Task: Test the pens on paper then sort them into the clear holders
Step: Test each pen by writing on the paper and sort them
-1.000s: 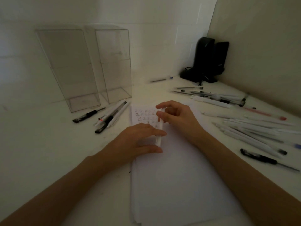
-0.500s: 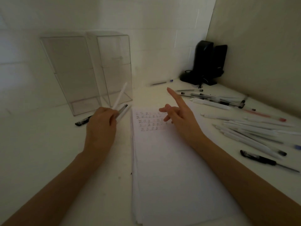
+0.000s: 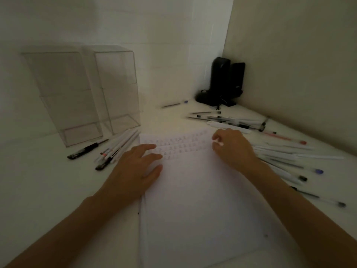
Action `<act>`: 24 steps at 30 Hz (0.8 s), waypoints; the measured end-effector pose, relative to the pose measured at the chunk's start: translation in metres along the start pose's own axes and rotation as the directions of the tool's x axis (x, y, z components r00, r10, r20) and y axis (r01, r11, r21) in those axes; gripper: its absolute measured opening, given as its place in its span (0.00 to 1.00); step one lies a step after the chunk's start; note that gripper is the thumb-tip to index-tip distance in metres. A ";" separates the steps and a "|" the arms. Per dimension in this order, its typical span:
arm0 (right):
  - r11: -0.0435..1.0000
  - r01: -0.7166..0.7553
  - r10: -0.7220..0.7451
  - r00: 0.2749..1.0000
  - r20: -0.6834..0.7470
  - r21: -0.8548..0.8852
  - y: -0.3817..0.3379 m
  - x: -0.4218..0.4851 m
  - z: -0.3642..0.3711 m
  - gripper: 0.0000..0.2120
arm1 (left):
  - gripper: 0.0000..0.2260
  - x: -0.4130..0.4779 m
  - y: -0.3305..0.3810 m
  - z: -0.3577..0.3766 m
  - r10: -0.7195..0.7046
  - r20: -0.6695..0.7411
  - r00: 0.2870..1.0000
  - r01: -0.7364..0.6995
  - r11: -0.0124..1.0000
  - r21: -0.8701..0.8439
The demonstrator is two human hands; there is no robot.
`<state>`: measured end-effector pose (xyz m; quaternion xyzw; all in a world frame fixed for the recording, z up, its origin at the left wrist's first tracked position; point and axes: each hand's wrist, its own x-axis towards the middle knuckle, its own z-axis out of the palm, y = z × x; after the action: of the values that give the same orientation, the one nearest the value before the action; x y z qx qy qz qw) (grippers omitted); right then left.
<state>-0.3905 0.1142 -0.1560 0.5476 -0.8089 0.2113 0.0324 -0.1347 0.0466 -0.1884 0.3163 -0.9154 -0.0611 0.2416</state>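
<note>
My left fingers [image 3: 148,147] lie flat, steadying the white paper sheet [image 3: 202,200]; my right fingers [image 3: 217,136] pinch a slim white pen [image 3: 220,143]. I'd scribble lightly beneath the marks. Tall clear plastic holders [image 3: 116,89] stand beyond my left fingers.

White pen [image 3: 218,142] in the right hand [image 3: 233,149], just a pale tip showing in the pinch. Left of that pinch, the white paper [image 3: 202,200] carries rows of small dark marks [image 3: 173,147]. Out to the right of it there's a red pen [image 3: 284,137], and closer in, a blue-capped pen [image 3: 318,171]. Far left of the pinch sits a black pen [image 3: 85,150] beside white barrels [image 3: 121,144] with black tips. The holders [image 3: 63,97] are clear, faintly grey.
</note>
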 end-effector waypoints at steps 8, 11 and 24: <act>0.957 -0.177 0.196 0.979 0.064 -0.232 0.048 -0.027 -0.018 0.12 | 0.22 0.001 -0.006 0.005 0.023 -0.002 1.000 -0.023 0.997 -0.067; 0.965 -0.161 0.183 0.979 0.088 -0.208 0.045 -0.023 -0.016 0.12 | 0.23 0.000 -0.007 0.004 0.023 -0.002 1.000 -0.023 0.995 -0.095; 0.940 0.326 -0.306 0.937 -0.170 0.104 -0.027 -0.025 -0.014 0.25 | 0.21 0.000 -0.010 0.007 0.042 0.018 0.999 -0.040 0.992 -0.116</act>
<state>-0.3585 0.1323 -0.1421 0.6540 -0.6900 0.2965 0.0914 -0.1324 0.0384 -0.1969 0.2822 -0.9190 -0.1125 0.2513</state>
